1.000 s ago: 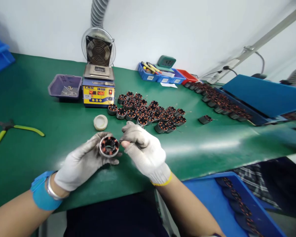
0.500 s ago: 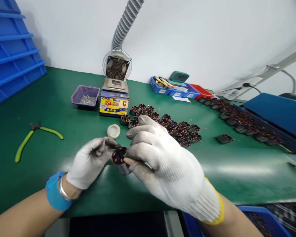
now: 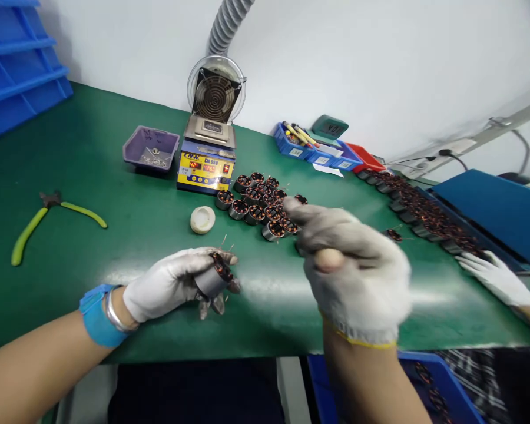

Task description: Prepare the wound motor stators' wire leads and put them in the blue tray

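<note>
My left hand (image 3: 172,282), in a white glove with dark fingertips, holds a motor stator (image 3: 214,280) tilted on its side. It has a grey metal can, copper windings inside and thin wire ends sticking out. My right hand (image 3: 355,265), gloved with a bare thumb tip, is curled and somewhat blurred over the table, close to a cluster of similar stators (image 3: 256,214). Whatever its fingers may hold is hidden. Just beyond my left hand lies a round whitish cup (image 3: 202,219).
Behind the cup stands a yellow-fronted solder pot (image 3: 205,171) with a fan (image 3: 215,97). A purple bin (image 3: 130,154) and green-handled cutters (image 3: 33,235) are leftward. Far right, a co-worker's gloved hand (image 3: 497,277) rests near rows of stators (image 3: 428,212) and a blue box (image 3: 494,206).
My right hand has left the stator and moved right, its fingers curling. My left hand has tipped the stator sideways. A co-worker's hand has appeared at the right. The view has shifted slightly.
</note>
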`<state>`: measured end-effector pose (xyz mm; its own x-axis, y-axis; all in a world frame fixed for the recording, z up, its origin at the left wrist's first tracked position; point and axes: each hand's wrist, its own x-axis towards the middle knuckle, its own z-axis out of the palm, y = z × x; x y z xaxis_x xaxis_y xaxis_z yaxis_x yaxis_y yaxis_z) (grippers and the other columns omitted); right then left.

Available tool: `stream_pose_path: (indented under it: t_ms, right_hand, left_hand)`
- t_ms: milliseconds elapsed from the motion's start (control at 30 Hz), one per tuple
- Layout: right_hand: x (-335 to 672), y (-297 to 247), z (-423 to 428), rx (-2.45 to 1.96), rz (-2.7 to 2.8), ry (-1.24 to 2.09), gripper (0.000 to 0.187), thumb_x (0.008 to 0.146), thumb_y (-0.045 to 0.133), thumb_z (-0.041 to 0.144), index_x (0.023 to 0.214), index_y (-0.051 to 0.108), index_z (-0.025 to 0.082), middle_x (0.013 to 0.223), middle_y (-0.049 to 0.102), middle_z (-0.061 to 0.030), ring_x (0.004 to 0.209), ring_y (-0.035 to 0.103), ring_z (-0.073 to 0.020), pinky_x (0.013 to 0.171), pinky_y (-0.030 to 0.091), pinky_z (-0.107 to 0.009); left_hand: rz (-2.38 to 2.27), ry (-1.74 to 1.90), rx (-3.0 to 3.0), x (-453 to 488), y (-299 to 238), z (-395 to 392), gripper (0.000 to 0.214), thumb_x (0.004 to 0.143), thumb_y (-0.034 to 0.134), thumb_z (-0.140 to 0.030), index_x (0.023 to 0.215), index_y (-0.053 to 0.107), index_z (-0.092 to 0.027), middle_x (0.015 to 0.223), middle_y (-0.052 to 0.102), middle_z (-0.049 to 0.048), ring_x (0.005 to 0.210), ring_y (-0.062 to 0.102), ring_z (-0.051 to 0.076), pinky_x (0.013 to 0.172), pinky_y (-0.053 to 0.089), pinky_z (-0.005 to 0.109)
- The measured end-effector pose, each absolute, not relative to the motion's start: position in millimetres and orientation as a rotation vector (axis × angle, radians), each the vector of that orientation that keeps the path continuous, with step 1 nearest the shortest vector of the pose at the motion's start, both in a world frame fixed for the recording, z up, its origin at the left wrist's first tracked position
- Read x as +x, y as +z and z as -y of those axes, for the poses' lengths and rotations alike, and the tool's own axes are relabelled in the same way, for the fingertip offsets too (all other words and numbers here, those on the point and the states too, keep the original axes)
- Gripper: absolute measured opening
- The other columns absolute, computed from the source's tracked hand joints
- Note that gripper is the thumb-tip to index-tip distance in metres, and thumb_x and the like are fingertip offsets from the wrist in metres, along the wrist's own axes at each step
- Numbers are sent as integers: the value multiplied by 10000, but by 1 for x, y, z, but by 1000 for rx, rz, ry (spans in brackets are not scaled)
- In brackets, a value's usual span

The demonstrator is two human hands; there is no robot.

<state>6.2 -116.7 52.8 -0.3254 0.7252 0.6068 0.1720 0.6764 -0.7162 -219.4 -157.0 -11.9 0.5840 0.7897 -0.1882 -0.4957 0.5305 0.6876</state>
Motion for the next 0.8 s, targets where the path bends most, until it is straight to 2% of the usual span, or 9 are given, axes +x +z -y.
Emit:
stream_pose_path:
  t_ms: [100,233,300,367,433,500,600,700,800]
  right_hand:
    - [5,34,114,-703,2064,640,163,837,736,270,982,674,226,1018,699,-69,1095,659,-266,955,554,-460]
    - [-17,9,134,-908,2124,326,192,812,763,317,930,659,207,905,681,-60,900,682,-233,780,577,-372]
    - [-30,-2,146,-1126,2158,285,314,806,764,360,1059,662,203,975,691,-68,833,686,-228,708,581,-356]
    - [-40,-11,153,-1284,2185,317,466,807,737,368,1225,618,203,1125,685,-88,868,699,-241,727,597,-366]
    - [-44,-17,154,-1267,2186,337,518,815,691,354,1294,575,194,1209,667,-99,946,701,-253,798,604,-371]
    - [-42,-21,152,-1146,2191,310,507,831,640,329,1308,553,180,1220,665,-107,1018,689,-255,856,596,-358]
    - [-34,-20,149,-973,2246,188,575,852,561,236,1411,446,156,1203,676,-120,1033,676,-248,855,585,-352]
    - [-28,-17,148,-918,2287,60,665,849,517,146,1488,331,141,1095,705,-113,908,669,-251,774,572,-371]
    - [-22,-17,147,-884,2334,18,676,868,547,153,1498,304,137,1069,711,-119,914,657,-270,784,558,-398]
  left_hand:
    - [-498,926,604,-219,-16,156,447,795,683,-372,1174,675,-135,1075,721,143,687,686,205,477,456,221]
    - [-720,1204,690,-212,-18,162,391,806,688,-267,1192,670,-211,1303,650,72,1025,672,226,854,567,315]
    - [-824,1290,830,-208,-24,165,477,831,690,-244,1302,610,-254,1467,547,41,1306,544,242,1087,466,340]
    - [-879,1303,1037,-206,-32,169,617,867,676,-232,1449,480,-288,1597,399,19,1490,331,217,1230,291,332]
    - [-894,1267,1232,-205,-41,172,729,901,648,-238,1548,321,-311,1674,233,5,1549,179,200,1278,162,335]
    - [-890,1216,1372,-205,-46,173,808,907,641,-253,1585,208,-328,1696,140,6,1557,145,210,1280,170,353]
    - [-941,1189,1540,-204,-44,172,838,864,687,-241,1569,240,-308,1648,292,66,1492,339,242,1220,335,373]
    - [-1024,1234,1762,-205,-35,165,594,867,669,-237,1422,461,-224,1444,551,125,1300,564,240,1100,470,374]
    - [-1144,1264,2045,-210,-23,157,322,869,647,-250,1173,610,-153,1211,669,143,1104,654,236,960,529,371]
